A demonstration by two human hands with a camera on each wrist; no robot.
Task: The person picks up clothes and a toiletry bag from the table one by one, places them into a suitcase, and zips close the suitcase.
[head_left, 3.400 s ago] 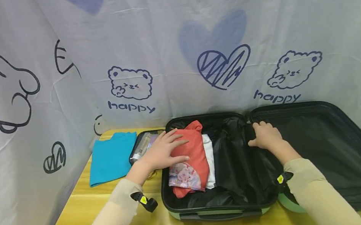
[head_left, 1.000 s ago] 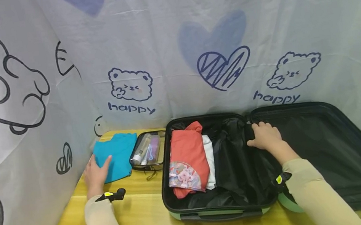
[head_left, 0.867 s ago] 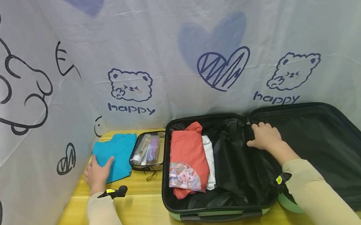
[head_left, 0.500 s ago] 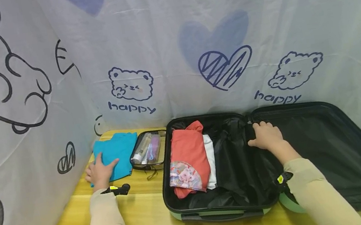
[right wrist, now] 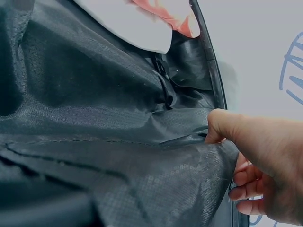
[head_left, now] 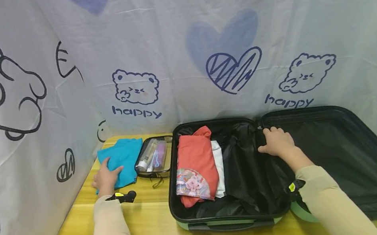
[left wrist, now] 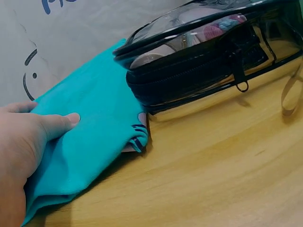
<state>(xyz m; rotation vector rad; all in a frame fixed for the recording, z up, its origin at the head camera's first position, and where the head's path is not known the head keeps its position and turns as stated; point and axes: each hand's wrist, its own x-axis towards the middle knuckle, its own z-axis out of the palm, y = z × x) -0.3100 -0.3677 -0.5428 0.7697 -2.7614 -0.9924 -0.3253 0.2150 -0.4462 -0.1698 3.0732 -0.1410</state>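
In the head view, my left hand is at the left edge of a folded blue garment on the table. The left wrist view shows my thumb lying on top of the cloth while a finger sits at its far edge, so the fabric is between them. A dark striped print peeks out at one corner. At the middle of the open suitcase, my right hand pinches the black lining flap between thumb and fingers.
Right of the blue garment stands a clear zip pouch holding a tube and other toiletries. Inside the suitcase's left half lie a folded red garment and a white one. A printed curtain hangs behind.
My left hand moved from above the red garment in the suitcase to the blue garment, then shifted slightly right along its edge. My right hand stays on the lining flap.
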